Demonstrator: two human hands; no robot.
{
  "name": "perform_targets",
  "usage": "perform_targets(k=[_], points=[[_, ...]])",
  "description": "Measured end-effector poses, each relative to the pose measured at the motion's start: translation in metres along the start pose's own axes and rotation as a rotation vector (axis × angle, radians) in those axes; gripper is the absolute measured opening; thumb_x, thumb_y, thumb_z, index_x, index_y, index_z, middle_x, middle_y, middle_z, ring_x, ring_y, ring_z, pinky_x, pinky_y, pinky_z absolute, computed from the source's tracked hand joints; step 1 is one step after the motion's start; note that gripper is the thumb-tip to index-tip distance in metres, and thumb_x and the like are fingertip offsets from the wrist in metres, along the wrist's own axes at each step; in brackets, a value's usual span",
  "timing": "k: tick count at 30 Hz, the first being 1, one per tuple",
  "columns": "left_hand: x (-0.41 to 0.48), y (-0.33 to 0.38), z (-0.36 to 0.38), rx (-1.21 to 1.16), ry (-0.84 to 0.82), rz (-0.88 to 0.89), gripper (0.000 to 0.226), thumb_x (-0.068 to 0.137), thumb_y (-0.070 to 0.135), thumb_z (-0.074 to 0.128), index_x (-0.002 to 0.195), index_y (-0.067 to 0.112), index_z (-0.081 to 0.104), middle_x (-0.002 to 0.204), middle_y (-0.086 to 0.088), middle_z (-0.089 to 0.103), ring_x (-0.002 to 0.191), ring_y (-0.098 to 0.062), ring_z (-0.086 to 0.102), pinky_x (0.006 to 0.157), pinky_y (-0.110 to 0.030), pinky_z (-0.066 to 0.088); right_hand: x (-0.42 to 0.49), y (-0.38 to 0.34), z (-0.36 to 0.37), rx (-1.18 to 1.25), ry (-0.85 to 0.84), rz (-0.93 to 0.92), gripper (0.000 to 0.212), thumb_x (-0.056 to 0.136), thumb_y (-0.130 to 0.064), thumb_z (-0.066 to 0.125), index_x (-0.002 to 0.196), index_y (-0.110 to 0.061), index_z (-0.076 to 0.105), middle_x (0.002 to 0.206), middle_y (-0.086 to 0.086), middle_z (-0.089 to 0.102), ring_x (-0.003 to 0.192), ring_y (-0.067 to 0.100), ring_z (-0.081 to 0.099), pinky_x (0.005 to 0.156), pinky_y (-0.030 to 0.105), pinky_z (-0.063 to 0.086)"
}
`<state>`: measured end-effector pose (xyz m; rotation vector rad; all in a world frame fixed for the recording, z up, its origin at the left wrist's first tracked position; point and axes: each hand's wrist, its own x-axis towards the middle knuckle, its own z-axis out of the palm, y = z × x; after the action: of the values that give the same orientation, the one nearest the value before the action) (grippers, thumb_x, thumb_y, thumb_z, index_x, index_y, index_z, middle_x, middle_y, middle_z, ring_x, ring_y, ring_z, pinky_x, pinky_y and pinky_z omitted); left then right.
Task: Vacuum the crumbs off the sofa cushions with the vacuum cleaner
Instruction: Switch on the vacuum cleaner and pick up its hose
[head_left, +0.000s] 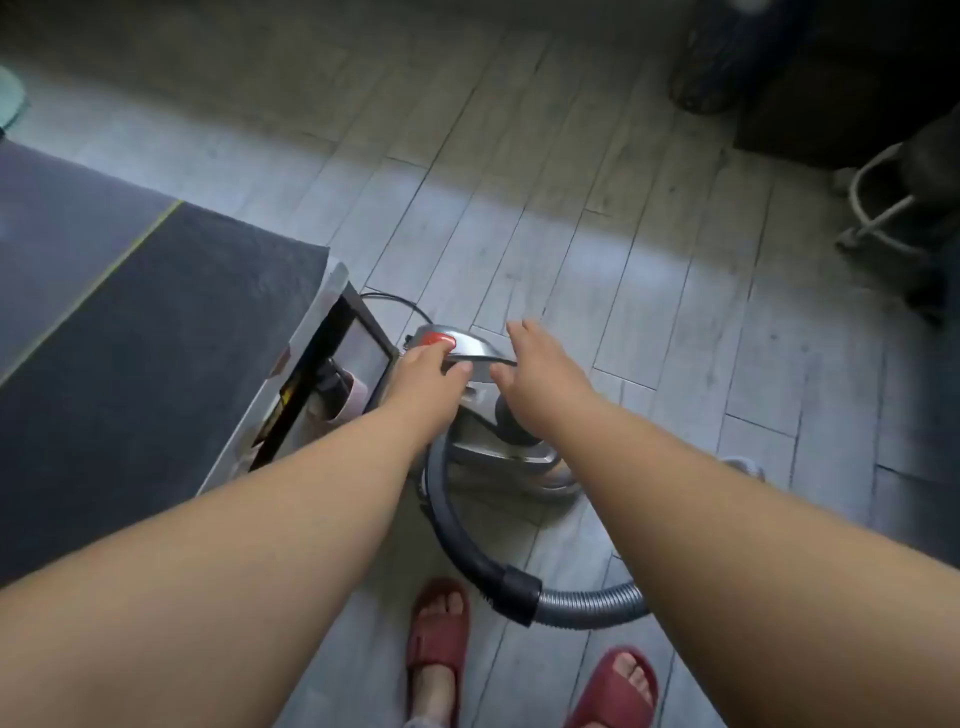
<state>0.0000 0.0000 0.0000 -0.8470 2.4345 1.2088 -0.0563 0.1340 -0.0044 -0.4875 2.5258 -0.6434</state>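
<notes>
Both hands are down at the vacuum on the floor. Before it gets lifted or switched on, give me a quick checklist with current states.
1. Left hand on the vacuum cleaner handle: ok, fingers rest by the red button.
2. Right hand gripping: not ok, it looks open over the handle, not closed.
3. Hose attached to the body: ok, it curves from the front toward the person's right.
4. Hose clear of the feet: not ok, it lies just ahead of the red slippers.
5. Power cord plugged in: cannot tell, only a thin cable shows behind the unit.
6. Nozzle fitted: cannot tell, hose end is out of view.
</notes>
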Motion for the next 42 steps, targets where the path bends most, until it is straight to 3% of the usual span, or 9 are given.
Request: perform_targets(k=[5,9,13,16,20,26,30,35,42], points=[[0.037,-0.056,0.025,0.001,0.008,-0.169,0.052,0.099,0.039,0.047,0.147,0.022,0.039,0.153,-0.007,0.033,0.132,-0.031,0.041,0.105,-0.053,0.042,0.042,0.019,0.052,-0.054,-0.023,0.022,0.053,0.097,-0.036,0.046,0.144,-0.018,0.030,0.144,0.000,0.035,0.132,0.023,0.035,0.103,0.048,0.038],[0.062,-0.089,0.047,0.037,-0.013,-0.195,0.052,0.098,0.038,0.049,0.146,0.019,0.040,0.152,-0.010,0.034,0.134,-0.030,0.040,0.113,-0.044,0.033,0.078,0.024,0.082,-0.058,-0.008,0.011,0.055,0.097,-0.036,0.048,0.146,-0.020,0.029,0.151,-0.001,0.031,0.136,0.021,0.032,0.108,0.048,0.035],[0.080,-0.109,0.066,0.049,-0.011,-0.253,0.055,0.097,0.037,0.052,0.147,0.017,0.039,0.150,-0.012,0.035,0.134,-0.031,0.040,0.112,-0.042,0.032,0.107,0.020,0.104,-0.092,-0.032,-0.033,0.055,0.097,-0.034,0.047,0.147,-0.021,0.028,0.152,-0.001,0.030,0.139,0.020,0.028,0.110,0.046,0.032],[0.088,-0.124,0.076,0.068,-0.006,-0.381,0.062,0.095,0.041,0.053,0.148,0.016,0.035,0.151,-0.012,0.033,0.137,-0.033,0.035,0.110,-0.040,0.029,0.129,0.013,0.117,-0.161,-0.046,-0.075,0.049,0.096,-0.033,0.046,0.142,-0.021,0.034,0.143,-0.002,0.037,0.133,0.020,0.033,0.103,0.045,0.036],[0.092,-0.137,0.085,0.059,-0.062,-0.454,0.062,0.095,0.044,0.053,0.146,0.014,0.034,0.148,-0.013,0.033,0.134,-0.035,0.038,0.105,-0.039,0.035,0.150,0.011,0.130,-0.208,-0.070,-0.093,0.050,0.097,-0.035,0.046,0.143,-0.020,0.032,0.145,-0.002,0.035,0.133,0.020,0.031,0.102,0.045,0.035],[0.100,-0.141,0.087,0.072,-0.193,-0.488,0.070,0.093,0.050,0.056,0.148,0.015,0.030,0.148,-0.015,0.033,0.130,-0.038,0.044,0.106,-0.040,0.039,0.168,0.019,0.140,-0.222,-0.103,-0.069,0.055,0.099,-0.037,0.045,0.148,-0.020,0.026,0.153,-0.002,0.027,0.143,0.019,0.020,0.109,0.046,0.028],[0.104,-0.144,0.089,0.069,-0.285,-0.454,0.074,0.093,0.049,0.056,0.150,0.012,0.026,0.146,-0.016,0.042,0.131,-0.036,0.044,0.107,-0.040,0.039,0.177,0.020,0.146,-0.243,-0.123,-0.081,0.052,0.099,-0.036,0.043,0.146,-0.021,0.027,0.152,-0.003,0.029,0.141,0.019,0.022,0.106,0.046,0.030],[0.108,-0.147,0.094,-0.050,-0.340,-0.452,0.064,0.097,0.042,0.050,0.147,0.011,0.024,0.133,-0.020,0.053,0.114,-0.040,0.059,0.100,-0.045,0.047,0.188,0.016,0.155,-0.262,-0.175,-0.123,0.056,0.098,-0.037,0.042,0.149,-0.022,0.025,0.155,-0.003,0.027,0.141,0.018,0.023,0.111,0.047,0.028],[0.113,-0.155,0.096,-0.106,-0.376,-0.427,0.060,0.098,0.045,0.047,0.143,0.011,0.026,0.136,-0.022,0.051,0.114,-0.044,0.059,0.100,-0.047,0.047,0.211,0.000,0.168,-0.258,-0.296,-0.082,0.044,0.099,-0.042,0.034,0.138,-0.023,0.041,0.141,0.001,0.040,0.131,0.021,0.033,0.105,0.046,0.032]])
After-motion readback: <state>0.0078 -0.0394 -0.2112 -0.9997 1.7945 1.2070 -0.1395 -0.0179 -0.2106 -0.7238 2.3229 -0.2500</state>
